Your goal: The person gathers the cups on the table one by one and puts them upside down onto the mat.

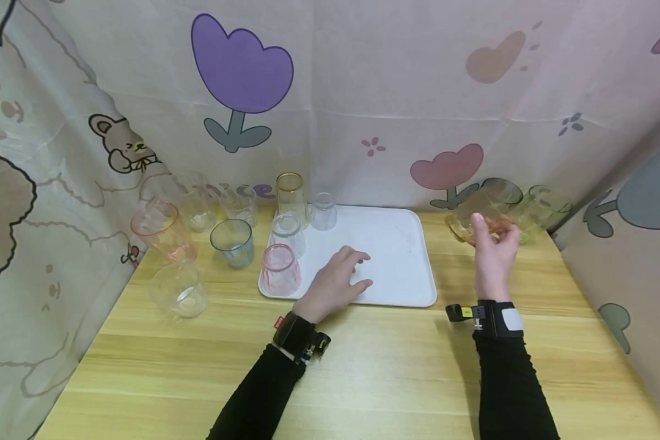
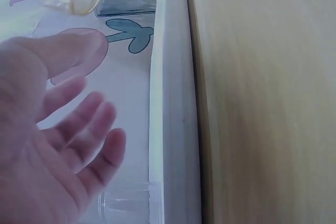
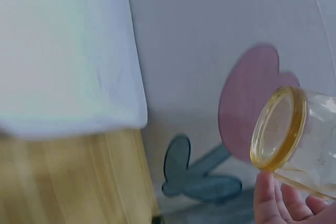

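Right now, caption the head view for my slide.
Right hand lifts an amber glass beside the white tray; left hand rests on it.

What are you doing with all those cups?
A person sits at a wooden table. Their right hand holds a yellow-tinted glass tipped on its side, above the table to the right of a white tray. Their left hand rests open on the tray, where a pink glass and a few others stand. More glasses stand left of the tray.
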Motion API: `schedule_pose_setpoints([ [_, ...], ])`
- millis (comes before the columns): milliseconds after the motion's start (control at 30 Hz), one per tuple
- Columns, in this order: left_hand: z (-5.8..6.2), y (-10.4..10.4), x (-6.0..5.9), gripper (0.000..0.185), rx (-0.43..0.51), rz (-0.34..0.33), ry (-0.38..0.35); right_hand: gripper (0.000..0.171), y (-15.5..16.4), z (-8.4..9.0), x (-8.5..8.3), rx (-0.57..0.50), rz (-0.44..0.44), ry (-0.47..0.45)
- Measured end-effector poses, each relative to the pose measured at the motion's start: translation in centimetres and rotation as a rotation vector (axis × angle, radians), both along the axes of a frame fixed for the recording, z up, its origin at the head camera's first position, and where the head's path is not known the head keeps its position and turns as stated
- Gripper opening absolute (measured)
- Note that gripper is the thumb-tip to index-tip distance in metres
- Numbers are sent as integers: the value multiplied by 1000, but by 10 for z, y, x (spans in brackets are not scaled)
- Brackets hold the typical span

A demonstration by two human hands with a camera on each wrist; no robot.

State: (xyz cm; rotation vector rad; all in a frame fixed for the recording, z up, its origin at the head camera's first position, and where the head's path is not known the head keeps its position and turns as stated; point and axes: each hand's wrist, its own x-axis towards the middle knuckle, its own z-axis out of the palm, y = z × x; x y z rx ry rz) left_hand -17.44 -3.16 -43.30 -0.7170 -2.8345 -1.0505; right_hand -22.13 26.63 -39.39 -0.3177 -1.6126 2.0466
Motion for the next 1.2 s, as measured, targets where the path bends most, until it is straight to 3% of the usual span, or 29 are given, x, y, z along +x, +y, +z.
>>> schedule_pose_setpoints([
  [200, -1, 1, 0, 59, 58, 61, 119, 41, -31, 1, 5, 72, 117, -19],
  [467, -1, 2, -3, 69, 139, 89, 220, 30, -68, -3, 12, 15, 363, -64],
  [733, -1, 2, -3, 81, 213, 76, 266, 62, -95, -13, 19, 50, 512, -116],
  [967, -1, 2, -3, 85, 233, 68, 286, 59, -111, -19, 27, 13, 600, -152],
  [1200, 2, 0, -4, 84, 252, 100, 313, 63, -122, -22, 33, -45, 676, -206],
])
